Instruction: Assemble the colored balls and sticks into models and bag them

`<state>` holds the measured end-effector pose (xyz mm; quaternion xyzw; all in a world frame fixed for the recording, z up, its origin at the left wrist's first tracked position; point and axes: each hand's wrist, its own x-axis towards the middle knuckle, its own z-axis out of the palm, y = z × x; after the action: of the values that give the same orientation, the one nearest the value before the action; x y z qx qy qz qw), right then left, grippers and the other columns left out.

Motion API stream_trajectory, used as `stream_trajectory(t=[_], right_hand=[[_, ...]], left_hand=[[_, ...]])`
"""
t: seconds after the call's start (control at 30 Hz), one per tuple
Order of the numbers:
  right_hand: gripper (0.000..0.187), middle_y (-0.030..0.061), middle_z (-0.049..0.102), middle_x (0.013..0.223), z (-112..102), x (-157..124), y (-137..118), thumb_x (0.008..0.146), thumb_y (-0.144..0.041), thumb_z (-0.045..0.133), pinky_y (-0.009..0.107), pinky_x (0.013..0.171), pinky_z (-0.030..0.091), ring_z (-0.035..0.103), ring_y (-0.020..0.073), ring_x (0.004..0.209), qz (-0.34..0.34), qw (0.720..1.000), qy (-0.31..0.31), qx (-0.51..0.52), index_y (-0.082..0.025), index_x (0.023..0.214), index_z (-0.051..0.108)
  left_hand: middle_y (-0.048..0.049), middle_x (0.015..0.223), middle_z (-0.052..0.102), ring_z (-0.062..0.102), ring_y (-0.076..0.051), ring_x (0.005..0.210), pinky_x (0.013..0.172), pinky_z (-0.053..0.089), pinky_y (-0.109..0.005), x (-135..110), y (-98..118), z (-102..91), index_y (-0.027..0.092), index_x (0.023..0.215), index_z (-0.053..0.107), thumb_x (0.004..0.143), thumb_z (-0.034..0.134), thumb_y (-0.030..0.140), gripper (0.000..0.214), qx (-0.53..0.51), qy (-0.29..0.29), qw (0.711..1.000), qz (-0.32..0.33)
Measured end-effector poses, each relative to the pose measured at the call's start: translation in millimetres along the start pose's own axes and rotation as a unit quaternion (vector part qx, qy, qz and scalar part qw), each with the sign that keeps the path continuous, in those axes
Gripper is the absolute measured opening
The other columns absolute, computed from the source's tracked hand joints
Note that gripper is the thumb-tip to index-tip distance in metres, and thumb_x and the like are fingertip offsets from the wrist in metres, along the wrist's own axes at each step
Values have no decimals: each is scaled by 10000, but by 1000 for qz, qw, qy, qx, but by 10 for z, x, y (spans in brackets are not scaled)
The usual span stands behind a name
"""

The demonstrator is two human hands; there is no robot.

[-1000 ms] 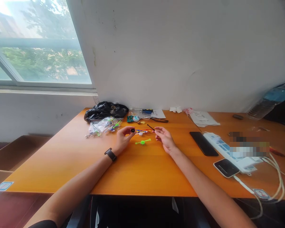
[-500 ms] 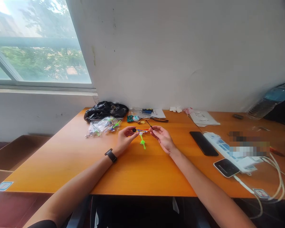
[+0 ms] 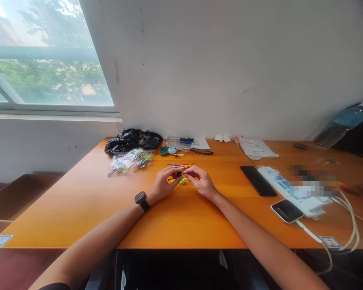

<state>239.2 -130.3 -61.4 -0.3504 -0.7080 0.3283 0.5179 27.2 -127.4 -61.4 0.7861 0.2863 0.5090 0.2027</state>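
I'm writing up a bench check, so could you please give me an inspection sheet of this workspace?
Surface: wood-coloured table; sticker near its front left corner.
Work items: round black piece, thin black piece; green piece, partly hidden.
Clutter: black bag, clear bag of coloured parts, black phone-like slab.
Hands: left hand holds the round black piece; right hand pinches the thin black piece.
Cables: white cable runs from a white-edged device past the near table edge.
Surroundings: wall and window beyond the table; brown box at left.

A small round black piece (image 3: 178,174) and a thin, slanting black stick (image 3: 174,177) were held close together above the table (image 3: 181,225).
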Motion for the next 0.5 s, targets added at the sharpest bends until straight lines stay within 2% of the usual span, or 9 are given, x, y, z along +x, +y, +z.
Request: stream_trajectory(t=[0.5], right_hand=[[185, 58, 725, 934, -7, -11, -48, 1016, -396, 673, 327, 707, 517, 643, 196, 776, -32, 998, -23, -53, -234, 985, 757]], left_hand=[[-85, 1054, 748, 702, -193, 912, 836, 602, -337, -8, -27, -23, 225, 1181, 745, 1011, 683, 235, 182, 25, -13, 999, 25]])
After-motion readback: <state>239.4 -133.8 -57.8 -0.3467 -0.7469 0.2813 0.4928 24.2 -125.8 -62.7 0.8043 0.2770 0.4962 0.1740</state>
